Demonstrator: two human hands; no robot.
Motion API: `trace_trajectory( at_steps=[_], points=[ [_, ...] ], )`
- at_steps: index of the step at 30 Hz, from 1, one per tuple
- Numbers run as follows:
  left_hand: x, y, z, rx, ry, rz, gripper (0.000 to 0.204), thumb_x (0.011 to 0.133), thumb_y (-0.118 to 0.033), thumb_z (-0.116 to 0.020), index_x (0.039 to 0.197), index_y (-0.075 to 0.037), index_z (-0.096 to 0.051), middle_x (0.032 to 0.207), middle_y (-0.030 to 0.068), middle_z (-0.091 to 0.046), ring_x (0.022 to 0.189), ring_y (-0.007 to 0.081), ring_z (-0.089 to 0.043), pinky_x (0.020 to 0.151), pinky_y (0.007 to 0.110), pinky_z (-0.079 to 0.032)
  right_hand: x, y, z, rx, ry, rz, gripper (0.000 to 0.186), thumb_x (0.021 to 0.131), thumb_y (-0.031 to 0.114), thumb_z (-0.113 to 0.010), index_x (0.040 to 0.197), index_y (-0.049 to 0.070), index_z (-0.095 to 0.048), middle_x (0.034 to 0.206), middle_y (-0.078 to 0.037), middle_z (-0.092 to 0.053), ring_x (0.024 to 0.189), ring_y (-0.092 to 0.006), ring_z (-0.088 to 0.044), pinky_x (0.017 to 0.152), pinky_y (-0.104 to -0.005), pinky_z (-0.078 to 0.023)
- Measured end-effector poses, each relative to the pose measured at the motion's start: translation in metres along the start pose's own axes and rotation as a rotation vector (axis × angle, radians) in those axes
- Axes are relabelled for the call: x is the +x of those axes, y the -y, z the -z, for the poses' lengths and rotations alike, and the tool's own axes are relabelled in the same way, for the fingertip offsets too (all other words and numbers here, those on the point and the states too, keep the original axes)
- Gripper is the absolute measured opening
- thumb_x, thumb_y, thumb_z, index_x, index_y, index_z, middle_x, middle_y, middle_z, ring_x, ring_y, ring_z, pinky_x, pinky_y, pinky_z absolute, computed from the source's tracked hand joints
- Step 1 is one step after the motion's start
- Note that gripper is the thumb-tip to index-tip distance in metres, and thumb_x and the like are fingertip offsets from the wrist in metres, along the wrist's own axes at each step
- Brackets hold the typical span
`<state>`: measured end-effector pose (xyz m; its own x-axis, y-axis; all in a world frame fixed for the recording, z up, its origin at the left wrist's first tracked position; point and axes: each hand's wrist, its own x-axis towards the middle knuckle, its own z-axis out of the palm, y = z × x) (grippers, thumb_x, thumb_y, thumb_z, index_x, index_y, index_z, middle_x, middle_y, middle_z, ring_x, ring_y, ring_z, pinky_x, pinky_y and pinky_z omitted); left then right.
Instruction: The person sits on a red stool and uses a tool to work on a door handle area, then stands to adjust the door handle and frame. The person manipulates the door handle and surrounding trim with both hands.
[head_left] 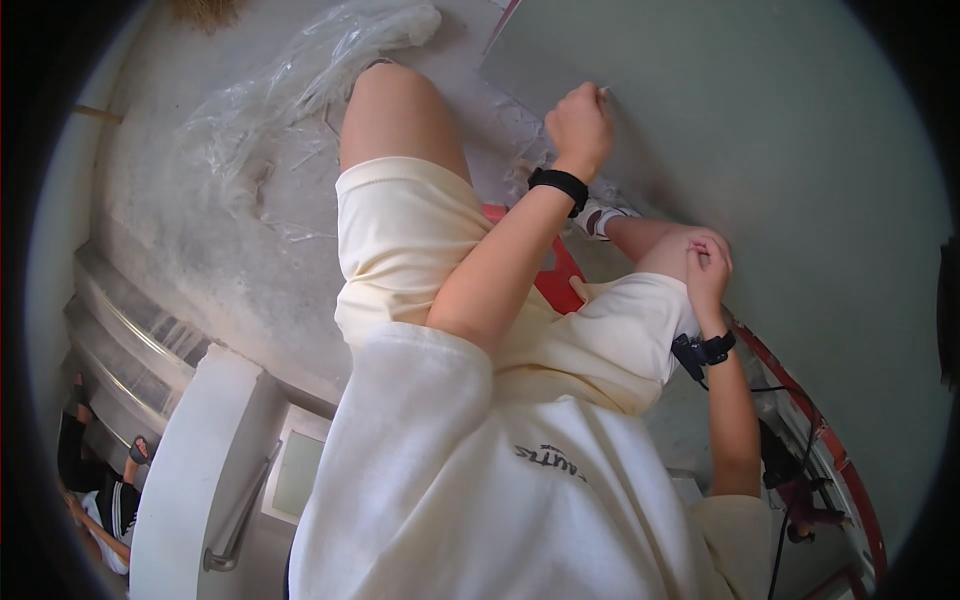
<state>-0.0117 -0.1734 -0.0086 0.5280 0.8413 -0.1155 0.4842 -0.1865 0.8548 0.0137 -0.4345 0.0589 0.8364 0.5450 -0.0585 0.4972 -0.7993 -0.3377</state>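
A fist beside a panel, a hand on a knee.
The right hand [710, 262] lay curled on the knee [672, 246] at 3 o'clock, how tightly I cannot tell; the left hand [580, 125] was closed at 1, its contents hidden. The grey-green panel [800, 150] stood at 2, plastic [300, 100] at 11, another person [100, 500] at 8.

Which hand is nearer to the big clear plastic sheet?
Left. The left hand is right of the plastic sheet, apart from it; the right hand is farther right, at the right knee.
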Motion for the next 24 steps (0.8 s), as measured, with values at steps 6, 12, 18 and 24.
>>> trace_trajectory(
  at_steps=[6, 12, 18, 24],
  points=[
    [0.001, -0.007, 0.004, 0.041, 0.029, 0.043, 0.021, 0.082, -0.022, -0.048, 0.072, -0.004, -0.054, 0.071, 0.015, -0.058, 0.07, 0.034, -0.056, 0.059, 0.044, -0.041, 0.001, 0.001, -0.001, -0.024, -0.036, 0.029, 0.008, 0.073, 0.009, -0.057, 0.079, 0.004, -0.06, 0.072, -0.008, -0.06, 0.07, -0.022, -0.057, 0.07, -0.0321, -0.043],
    [0.002, -0.002, 0.001, 0.007, 0.024, 0.038, 0.02, 0.081, -0.022, -0.047, 0.073, -0.004, -0.055, 0.073, 0.0145, -0.059, 0.07, 0.0338, -0.056, 0.06, 0.044, -0.041, -0.001, -0.001, 0.0, 0.013, 0.056, -0.097, 0.009, 0.074, 0.014, -0.057, 0.082, 0.012, -0.06, 0.076, -0.003, -0.062, 0.078, -0.0203, -0.057, 0.09, -0.0368, -0.032],
    [0.006, 0.002, 0.002, 0.043, 0.03, 0.054, 0.02, 0.082, -0.022, -0.047, 0.075, -0.005, -0.056, 0.073, 0.0136, -0.059, 0.071, 0.033, -0.056, 0.061, 0.044, -0.039, -0.004, -0.006, 0.0, 0.011, 0.013, -0.063, 0.01, 0.074, 0.015, -0.057, 0.082, 0.011, -0.06, 0.076, -0.002, -0.062, 0.078, -0.0193, -0.057, 0.09, -0.0372, -0.032],
    [0.0, 0.004, -0.003, 0.067, 0.028, -0.014, 0.019, 0.082, -0.021, -0.047, 0.074, -0.006, -0.056, 0.074, 0.0127, -0.06, 0.072, 0.0328, -0.057, 0.061, 0.043, -0.038, -0.002, 0.005, 0.002, 0.009, 0.005, -0.037, 0.009, 0.072, 0.009, -0.057, 0.08, 0.005, -0.06, 0.077, -0.008, -0.061, 0.076, -0.024, -0.057, 0.073, -0.0328, -0.043]
  ],
)
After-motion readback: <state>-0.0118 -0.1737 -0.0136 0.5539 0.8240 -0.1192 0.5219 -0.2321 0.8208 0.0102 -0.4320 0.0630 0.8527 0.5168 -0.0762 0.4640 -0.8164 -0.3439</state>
